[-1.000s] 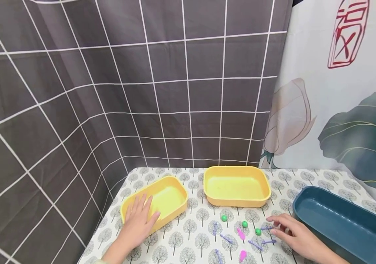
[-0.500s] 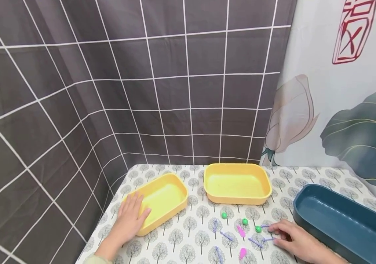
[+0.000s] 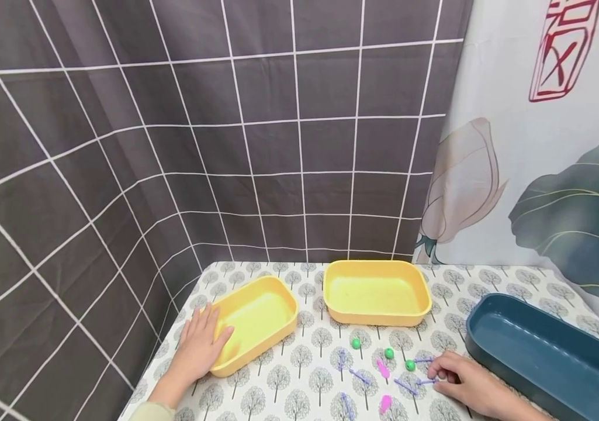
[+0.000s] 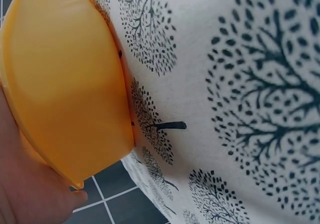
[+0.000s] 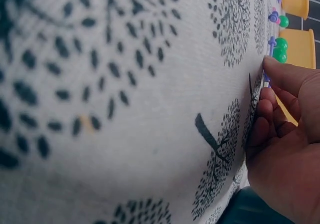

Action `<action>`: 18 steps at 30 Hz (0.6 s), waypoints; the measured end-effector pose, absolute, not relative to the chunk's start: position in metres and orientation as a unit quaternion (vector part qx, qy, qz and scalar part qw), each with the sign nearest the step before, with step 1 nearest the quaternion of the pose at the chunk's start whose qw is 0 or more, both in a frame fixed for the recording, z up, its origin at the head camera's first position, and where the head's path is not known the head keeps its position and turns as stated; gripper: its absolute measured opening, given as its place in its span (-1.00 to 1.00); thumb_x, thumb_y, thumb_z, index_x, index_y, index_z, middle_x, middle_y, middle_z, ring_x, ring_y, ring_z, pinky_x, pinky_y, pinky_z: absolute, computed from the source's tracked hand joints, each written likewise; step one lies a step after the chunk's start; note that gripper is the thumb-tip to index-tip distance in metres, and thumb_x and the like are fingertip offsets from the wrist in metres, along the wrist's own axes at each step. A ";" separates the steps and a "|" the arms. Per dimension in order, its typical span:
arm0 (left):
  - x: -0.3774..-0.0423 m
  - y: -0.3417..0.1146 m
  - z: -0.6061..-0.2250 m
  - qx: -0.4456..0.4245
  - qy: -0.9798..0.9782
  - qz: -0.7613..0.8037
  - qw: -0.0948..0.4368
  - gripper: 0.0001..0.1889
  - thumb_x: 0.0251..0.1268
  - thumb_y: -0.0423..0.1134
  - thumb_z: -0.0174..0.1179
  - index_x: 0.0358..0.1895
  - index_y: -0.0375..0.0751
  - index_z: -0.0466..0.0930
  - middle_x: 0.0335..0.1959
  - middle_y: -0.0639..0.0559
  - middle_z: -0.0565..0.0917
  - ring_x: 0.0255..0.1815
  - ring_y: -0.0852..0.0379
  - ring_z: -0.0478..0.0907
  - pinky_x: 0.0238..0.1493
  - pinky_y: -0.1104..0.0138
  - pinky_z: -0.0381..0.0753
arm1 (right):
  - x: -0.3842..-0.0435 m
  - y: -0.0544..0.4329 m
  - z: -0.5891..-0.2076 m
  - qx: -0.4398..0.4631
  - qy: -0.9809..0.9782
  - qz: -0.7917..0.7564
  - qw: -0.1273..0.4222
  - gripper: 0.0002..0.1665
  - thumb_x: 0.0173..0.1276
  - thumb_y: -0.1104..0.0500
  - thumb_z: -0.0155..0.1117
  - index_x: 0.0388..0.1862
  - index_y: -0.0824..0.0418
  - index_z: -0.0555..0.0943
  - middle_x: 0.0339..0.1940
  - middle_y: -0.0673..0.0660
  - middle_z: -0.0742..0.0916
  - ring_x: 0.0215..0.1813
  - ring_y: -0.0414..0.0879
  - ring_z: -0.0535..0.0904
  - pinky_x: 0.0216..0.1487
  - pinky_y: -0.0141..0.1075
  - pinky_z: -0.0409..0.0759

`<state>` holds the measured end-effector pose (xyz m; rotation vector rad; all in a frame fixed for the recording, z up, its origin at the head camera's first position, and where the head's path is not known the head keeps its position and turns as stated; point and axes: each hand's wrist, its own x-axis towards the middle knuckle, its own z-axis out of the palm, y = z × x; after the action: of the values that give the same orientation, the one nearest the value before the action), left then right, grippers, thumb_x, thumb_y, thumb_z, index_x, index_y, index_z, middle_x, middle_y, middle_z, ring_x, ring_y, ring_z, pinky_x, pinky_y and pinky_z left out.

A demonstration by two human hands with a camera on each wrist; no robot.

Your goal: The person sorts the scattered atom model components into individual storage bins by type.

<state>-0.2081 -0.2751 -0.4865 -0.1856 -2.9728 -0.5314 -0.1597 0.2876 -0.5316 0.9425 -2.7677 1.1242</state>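
My left hand [image 3: 199,345] rests on the near left corner of a yellow plastic tray [image 3: 273,341], its fingers loosely spread over the rim. In the left wrist view, the tray's outer wall [image 4: 75,84] fills the left side, with part of the hand [image 4: 35,189] beside it. Low over the tablecloth, my right hand [image 3: 459,380] pinches the end of a thin purple stick [image 3: 425,382] between thumb and fingers. Another purple stick [image 3: 424,359] lies just beyond its fingertips, beside a green ball [image 3: 410,365]. The right wrist view shows the right hand [image 5: 287,109] edge-on, mostly hiding the stick.
Several more purple sticks [image 3: 360,377], green balls [image 3: 389,353] and pink pieces [image 3: 385,404] lie scattered on the tree-print cloth [image 3: 278,383]. A second yellow tray [image 3: 378,320] stands behind them. To the right of my right hand is a dark blue tray [image 3: 509,368].
My left hand has slid left and toward me along the yellow tray's rim. The right hand has lowered, and its fingers have closed on the purple stick.
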 end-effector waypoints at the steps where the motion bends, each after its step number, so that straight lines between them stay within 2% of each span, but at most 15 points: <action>1: -0.208 -0.275 -0.486 -0.061 -0.981 -0.175 0.057 -0.21 0.61 0.20 -0.16 0.58 -0.37 0.05 0.63 -0.33 -0.06 0.62 -0.43 -0.26 0.53 -0.30 -0.25 | -0.159 0.287 -0.532 0.303 -0.882 0.360 0.009 -0.81 0.35 0.24 0.40 -0.24 -0.05 0.60 -0.36 -0.28 0.47 -0.33 -0.47 0.35 -0.42 -0.50 0.33; 10: -0.203 -0.271 -0.485 -0.063 -0.982 -0.169 0.057 -0.19 0.60 0.23 -0.17 0.58 -0.38 0.07 0.63 -0.36 -0.05 0.62 -0.43 -0.28 0.54 -0.29 -0.24 | -0.160 0.289 -0.536 0.323 -0.875 0.361 0.022 -0.80 0.32 0.26 0.41 -0.30 -0.03 0.59 -0.38 -0.29 0.48 -0.36 -0.48 0.35 -0.45 -0.51 0.33; 18: -0.202 -0.269 -0.488 -0.062 -0.982 -0.166 0.060 -0.17 0.58 0.27 -0.18 0.58 -0.37 0.08 0.64 -0.32 -0.03 0.63 -0.41 -0.29 0.54 -0.29 -0.24 | -0.162 0.288 -0.530 0.332 -0.880 0.340 0.020 -0.79 0.36 0.21 0.39 -0.31 -0.10 0.56 -0.38 -0.36 0.47 -0.37 -0.52 0.34 -0.47 -0.52 0.34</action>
<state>-0.2015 -0.2693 -0.4884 -0.1882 -2.9739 -0.5018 -0.1620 0.2884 -0.5302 1.0317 -2.7294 1.0539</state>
